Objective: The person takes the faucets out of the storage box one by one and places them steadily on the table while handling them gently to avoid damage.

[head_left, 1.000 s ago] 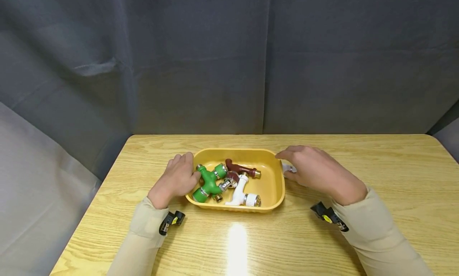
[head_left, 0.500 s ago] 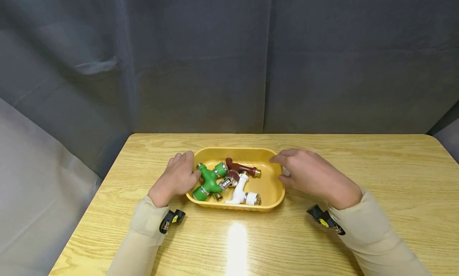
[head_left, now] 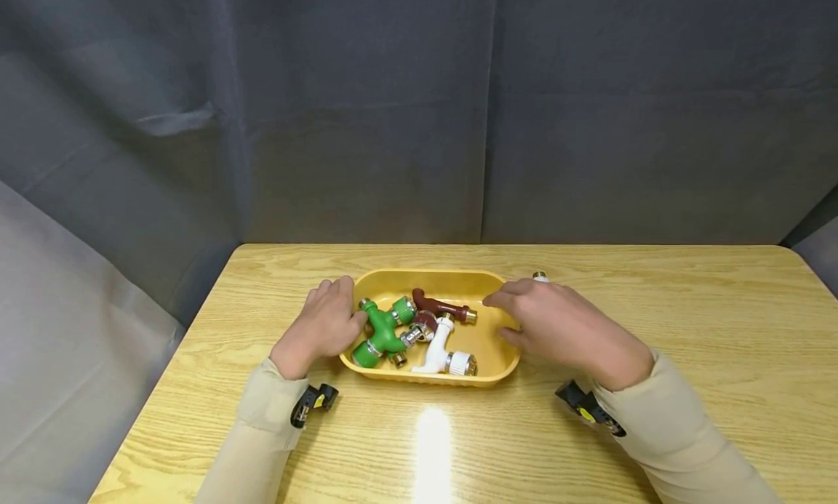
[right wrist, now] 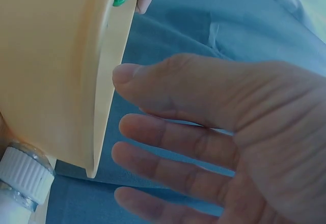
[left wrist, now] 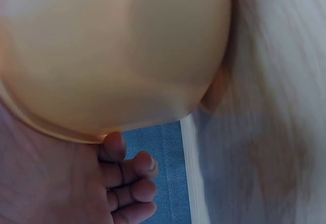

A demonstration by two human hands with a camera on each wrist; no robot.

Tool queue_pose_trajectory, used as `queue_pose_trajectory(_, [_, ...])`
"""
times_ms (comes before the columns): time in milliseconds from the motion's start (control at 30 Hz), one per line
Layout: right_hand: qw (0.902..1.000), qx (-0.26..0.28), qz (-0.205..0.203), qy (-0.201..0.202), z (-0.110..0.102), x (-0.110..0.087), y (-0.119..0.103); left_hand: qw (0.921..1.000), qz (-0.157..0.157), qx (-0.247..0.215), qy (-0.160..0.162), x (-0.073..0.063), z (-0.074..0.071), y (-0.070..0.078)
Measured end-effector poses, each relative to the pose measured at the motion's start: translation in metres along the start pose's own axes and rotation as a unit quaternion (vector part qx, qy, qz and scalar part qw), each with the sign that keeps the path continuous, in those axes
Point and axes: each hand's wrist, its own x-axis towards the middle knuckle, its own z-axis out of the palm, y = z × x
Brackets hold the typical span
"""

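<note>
My left hand [head_left: 325, 326] grips the left rim of a yellow plastic tub [head_left: 428, 378], its thumb on the inner side; in the left wrist view the fingers [left wrist: 133, 189] curl beside the tub's outer wall. Inside lie a green double tap [head_left: 385, 331], a dark red tap [head_left: 445, 309] and a white tap [head_left: 437, 348], bunched toward the left and middle. Over the tub's right rim hovers my right hand [head_left: 556, 322], its fingers [right wrist: 173, 132] spread and holding nothing. Another white tap [right wrist: 28, 175] lies on the table outside the tub, mostly hidden behind that hand in the head view.
A wooden table [head_left: 419, 453] bears the tub, with a bright light reflection toward the front. Dark grey cloth [head_left: 366, 126] hangs behind the table's back edge and round its left side.
My right hand has shifted left from beside the outer white tap to over the tub's right rim. That tap's brass end now shows behind the hand. My left hand stays in place.
</note>
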Motion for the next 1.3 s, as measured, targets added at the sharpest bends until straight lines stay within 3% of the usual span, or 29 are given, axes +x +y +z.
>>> queue_pose_trajectory(1300, [0.9971, -0.031, -0.066, 0.023, 0.015, 0.003, -0.016, 1.0, 0.005, 0.007, -0.001, 0.0, -0.001, -0.001])
